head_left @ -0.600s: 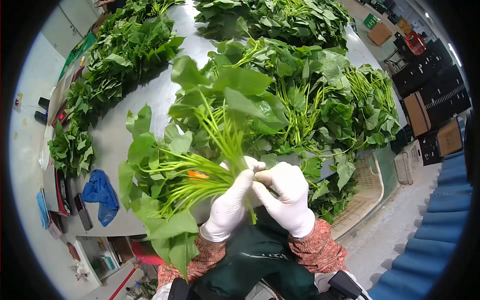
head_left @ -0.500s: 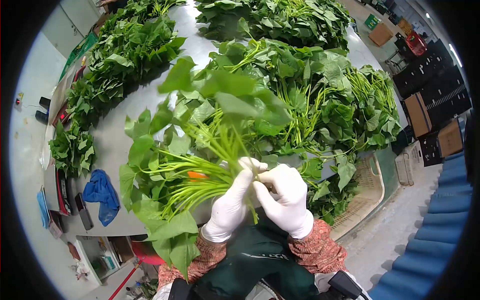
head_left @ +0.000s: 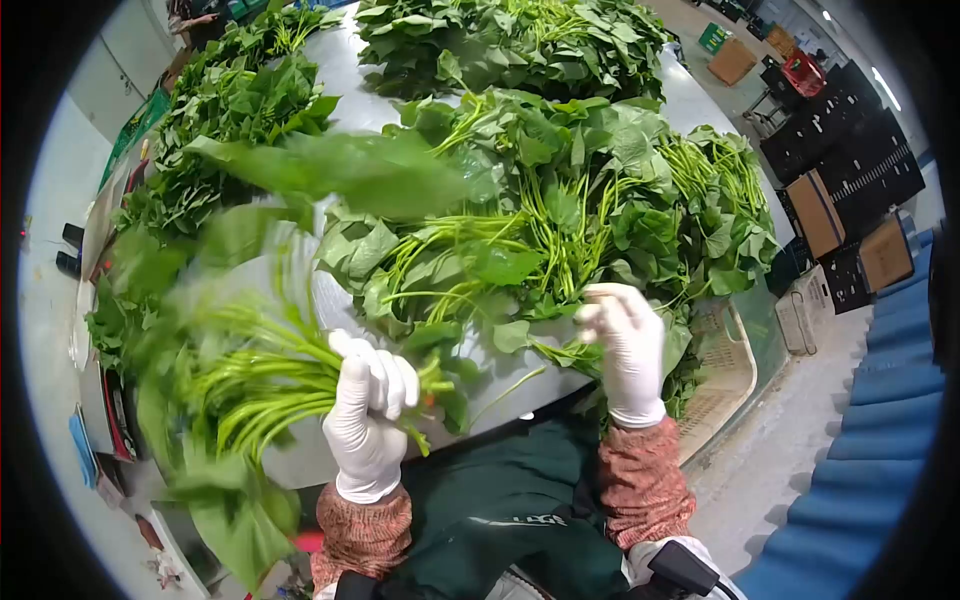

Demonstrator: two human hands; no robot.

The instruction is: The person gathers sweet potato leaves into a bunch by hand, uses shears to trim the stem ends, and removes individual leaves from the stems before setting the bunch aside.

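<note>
My left hand [head_left: 372,405], in a white glove, is closed round the stems of a bunch of leafy greens [head_left: 270,380]. The leaves fan out to the left and are smeared by motion; the cut stem ends stick out on the right side of the fist. My right hand [head_left: 625,345], also gloved, is raised apart from the bunch, its fingers loosely bent with nothing visible in them. Behind it lies a pile of loose leafy stems [head_left: 560,220] on the metal table [head_left: 335,300]. A single thin stem [head_left: 510,390] lies near the table's front edge.
More leafy greens are heaped at the back [head_left: 520,45] and along the left side [head_left: 240,110]. A cream plastic crate [head_left: 735,375] stands at the table's right, with greens beside it. Black crates [head_left: 850,150] and cardboard boxes [head_left: 815,215] stand farther right, near a blue curtain [head_left: 860,430].
My hands were together at the stems; they have separated. My left hand has swung the bunch to the left, and my right hand has moved up and right, away from it.
</note>
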